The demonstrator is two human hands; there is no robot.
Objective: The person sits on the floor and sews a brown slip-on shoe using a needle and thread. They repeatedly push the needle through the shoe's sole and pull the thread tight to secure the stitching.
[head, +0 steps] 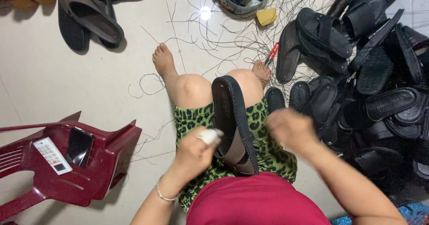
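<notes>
Sandal (pixel 232 122): black-soled, brown-strapped, laid along the lap between the knees; long axis running from the waist out toward the feet, strap end nearest the body.
Sandal heap (pixel 357 73): many black sandals piled on the floor at the right, well apart from the lap.
Plastic chair (pixel 67 171): dark red, tipped over at the left, a phone and a remote resting on it.
Right hand (pixel 292 129): blurred, lifted just right of the sandal; finger spread cannot be told.
Left hand (pixel 194 151): closed, one finger wrapped in white, touching the strap side and nearer it.
Threads (pixel 232 33): loose black strands scattered on the tiles beyond the feet.
</notes>
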